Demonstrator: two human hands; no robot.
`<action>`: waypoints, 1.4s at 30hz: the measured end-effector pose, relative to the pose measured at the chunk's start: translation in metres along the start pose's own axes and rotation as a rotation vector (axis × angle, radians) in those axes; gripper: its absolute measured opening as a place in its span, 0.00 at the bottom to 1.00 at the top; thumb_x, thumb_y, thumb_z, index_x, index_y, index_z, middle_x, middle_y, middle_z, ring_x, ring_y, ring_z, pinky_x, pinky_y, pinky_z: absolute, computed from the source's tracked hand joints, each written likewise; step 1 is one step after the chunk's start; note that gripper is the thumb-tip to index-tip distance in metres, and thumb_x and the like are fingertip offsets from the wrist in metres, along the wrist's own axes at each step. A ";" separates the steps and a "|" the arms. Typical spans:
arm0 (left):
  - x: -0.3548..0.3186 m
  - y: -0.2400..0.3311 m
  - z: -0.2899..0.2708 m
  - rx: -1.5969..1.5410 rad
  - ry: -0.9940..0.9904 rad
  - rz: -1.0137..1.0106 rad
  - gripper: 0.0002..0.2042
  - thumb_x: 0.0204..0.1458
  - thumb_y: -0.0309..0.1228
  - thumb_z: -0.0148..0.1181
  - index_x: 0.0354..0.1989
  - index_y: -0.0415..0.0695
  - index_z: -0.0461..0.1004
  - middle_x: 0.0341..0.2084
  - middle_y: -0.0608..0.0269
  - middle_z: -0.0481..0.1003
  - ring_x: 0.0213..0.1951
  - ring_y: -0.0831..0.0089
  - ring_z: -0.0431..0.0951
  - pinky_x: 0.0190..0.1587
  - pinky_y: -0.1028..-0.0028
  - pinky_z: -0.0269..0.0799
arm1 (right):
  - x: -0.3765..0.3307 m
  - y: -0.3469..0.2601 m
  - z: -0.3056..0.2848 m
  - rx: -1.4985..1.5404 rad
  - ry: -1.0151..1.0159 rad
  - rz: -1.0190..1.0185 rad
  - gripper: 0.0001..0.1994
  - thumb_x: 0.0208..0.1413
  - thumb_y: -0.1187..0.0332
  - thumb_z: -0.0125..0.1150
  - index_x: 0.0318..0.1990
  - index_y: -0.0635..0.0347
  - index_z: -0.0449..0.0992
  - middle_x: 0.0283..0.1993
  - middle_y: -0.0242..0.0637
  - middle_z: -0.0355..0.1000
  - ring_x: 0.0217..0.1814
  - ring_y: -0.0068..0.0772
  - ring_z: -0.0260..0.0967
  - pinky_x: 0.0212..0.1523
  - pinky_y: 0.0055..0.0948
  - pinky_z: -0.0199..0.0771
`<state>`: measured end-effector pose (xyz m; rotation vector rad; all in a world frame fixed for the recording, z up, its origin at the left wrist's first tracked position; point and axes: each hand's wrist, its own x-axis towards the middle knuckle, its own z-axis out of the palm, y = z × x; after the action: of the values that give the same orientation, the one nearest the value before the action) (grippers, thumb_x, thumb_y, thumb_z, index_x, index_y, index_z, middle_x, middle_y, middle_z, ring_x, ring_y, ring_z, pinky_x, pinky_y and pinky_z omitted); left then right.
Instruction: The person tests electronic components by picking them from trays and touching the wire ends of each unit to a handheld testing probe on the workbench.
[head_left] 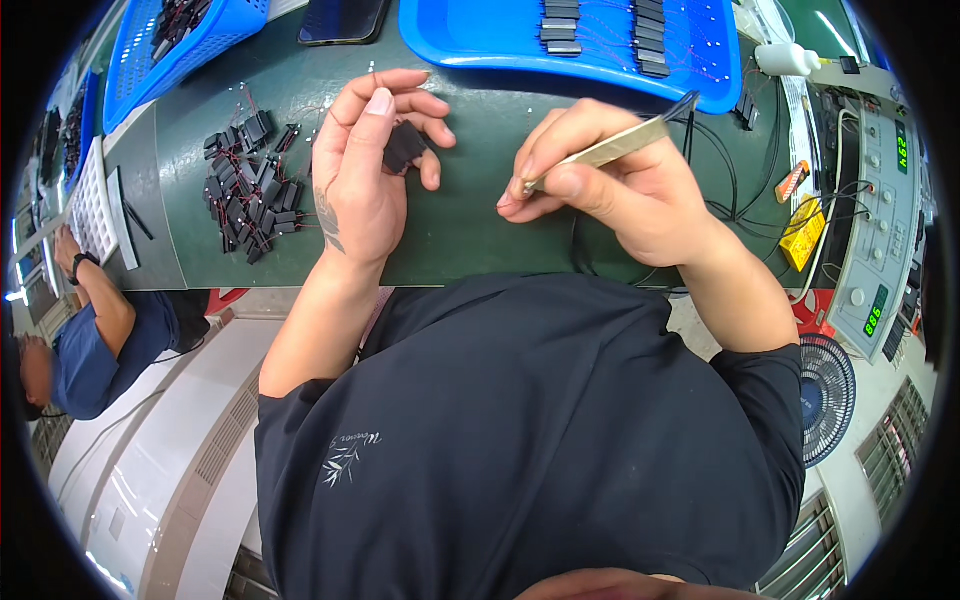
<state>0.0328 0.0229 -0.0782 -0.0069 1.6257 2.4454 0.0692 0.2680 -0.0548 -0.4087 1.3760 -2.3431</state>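
Observation:
My left hand (365,165) is half curled, thumb and index finger raised, with a small black block (404,147) held against its lower fingers. My right hand (620,190) pinches a flat, pale tweezer-like tool (615,146), its tip pointing toward my left hand. Black leads (684,104) come off the tool's back end. The two hands are apart above the green table (470,225). Left of my left hand lies a loose heap of black blocks (255,190) with thin red wires.
A blue tray (570,75) with rows of black blocks stands at the back, beside a phone (342,20) and a blue basket (185,60). At right are a white bottle (785,60), a yellow box (802,232) and an instrument (875,225). Another person (100,335) works at left.

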 end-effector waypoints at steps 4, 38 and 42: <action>-0.001 0.000 0.004 -0.094 -0.094 -0.032 0.15 0.78 0.33 0.48 0.60 0.35 0.75 0.43 0.48 0.82 0.35 0.70 0.83 0.28 0.79 0.75 | -0.003 0.001 0.002 -0.146 -0.054 0.043 0.06 0.73 0.75 0.61 0.49 0.68 0.80 0.49 0.50 0.77 0.48 0.44 0.84 0.50 0.34 0.91; -0.019 0.009 0.032 0.279 -0.159 -0.178 0.03 0.63 0.22 0.70 0.39 0.37 0.81 0.28 0.57 0.84 0.29 0.75 0.85 0.30 0.83 0.76 | 0.001 0.003 -0.005 -0.305 0.306 -0.118 0.09 0.75 0.69 0.62 0.53 0.67 0.82 0.51 0.47 0.83 0.50 0.36 0.84 0.49 0.28 0.87; -0.020 0.005 0.031 0.292 -0.152 -0.146 0.03 0.61 0.20 0.71 0.39 0.36 0.81 0.28 0.57 0.84 0.29 0.75 0.85 0.32 0.83 0.78 | 0.000 0.004 -0.006 -0.340 0.285 -0.120 0.10 0.75 0.70 0.61 0.54 0.67 0.81 0.51 0.50 0.83 0.51 0.37 0.84 0.50 0.28 0.87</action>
<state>0.0546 0.0461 -0.0588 0.0989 1.8263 2.0308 0.0672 0.2705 -0.0615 -0.2634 1.9472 -2.3303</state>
